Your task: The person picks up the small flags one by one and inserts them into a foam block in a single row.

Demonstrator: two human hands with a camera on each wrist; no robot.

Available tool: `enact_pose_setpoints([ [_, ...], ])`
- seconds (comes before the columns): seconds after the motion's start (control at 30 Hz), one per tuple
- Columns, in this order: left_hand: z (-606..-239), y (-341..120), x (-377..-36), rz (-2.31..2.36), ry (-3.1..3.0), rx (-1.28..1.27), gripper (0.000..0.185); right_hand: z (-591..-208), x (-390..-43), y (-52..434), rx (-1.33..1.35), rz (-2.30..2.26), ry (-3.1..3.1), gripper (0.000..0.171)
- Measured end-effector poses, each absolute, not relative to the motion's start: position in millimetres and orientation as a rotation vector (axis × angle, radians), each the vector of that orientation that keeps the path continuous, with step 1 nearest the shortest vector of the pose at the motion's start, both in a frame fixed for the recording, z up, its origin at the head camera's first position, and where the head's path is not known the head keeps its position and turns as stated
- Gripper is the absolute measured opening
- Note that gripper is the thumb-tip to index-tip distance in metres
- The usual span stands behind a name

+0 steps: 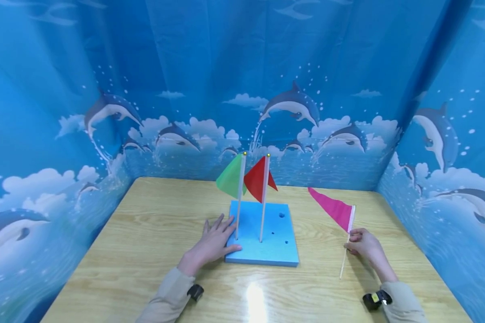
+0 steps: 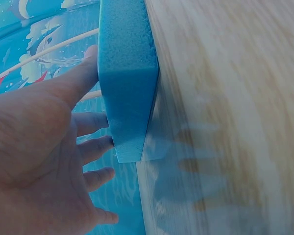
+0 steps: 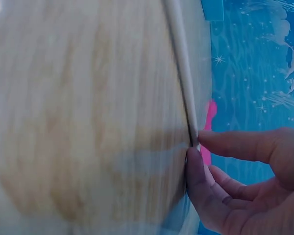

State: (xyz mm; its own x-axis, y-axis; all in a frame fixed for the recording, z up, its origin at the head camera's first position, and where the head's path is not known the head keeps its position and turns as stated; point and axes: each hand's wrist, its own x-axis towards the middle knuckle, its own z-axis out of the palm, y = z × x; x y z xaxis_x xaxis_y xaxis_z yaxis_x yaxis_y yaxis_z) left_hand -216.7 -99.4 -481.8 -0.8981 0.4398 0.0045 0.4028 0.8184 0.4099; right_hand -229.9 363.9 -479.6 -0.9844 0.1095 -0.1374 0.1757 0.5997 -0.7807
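A blue foam block (image 1: pixel 276 251) lies flat on the table, with a green flag (image 1: pixel 230 176) and a red flag (image 1: pixel 256 179) standing upright in it. Several dark holes show on its right part. My left hand (image 1: pixel 213 242) rests on the block's left edge, fingers spread straight; the left wrist view shows the thumb (image 2: pixel 83 78) along its near side. Off to the right, my right hand (image 1: pixel 365 244) pinches the thin stick of a pink pennant flag (image 1: pixel 333 208) between thumb and fingertips. In the right wrist view the pale stick (image 3: pixel 183 63) runs close along the tabletop.
The wooden table (image 1: pixel 145 233) bears the block. A blue curtain (image 1: pixel 210 67) printed with dolphins and clouds surrounds its back and sides. Both wrists wear small dark devices, the left one (image 1: pixel 196 292) and the right one (image 1: pixel 376 299).
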Motion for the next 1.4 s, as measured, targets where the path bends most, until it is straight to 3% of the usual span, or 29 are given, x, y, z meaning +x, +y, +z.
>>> enact_pose_setpoints([
  [0.47,-482.8,-98.5,-216.7,0.624,2.911,0.664,0.076,-476.1,-230.6,363.2,0.255,-0.893,2.879,0.036],
  [0.87,-482.7,-99.0,-217.1,0.631,2.909,0.678,0.077,-473.0,-227.2,359.1,0.235,-0.884,2.908,0.034],
  [1.13,-482.9,-98.8,-217.7,0.619,2.904,0.676,0.079,-460.8,-224.0,346.8,0.212,-1.288,2.86,0.044],
  [1.4,-483.7,-98.7,-217.8,0.617,2.91,0.674,0.079,-445.7,-223.7,315.2,0.138,-1.604,2.892,0.037],
])
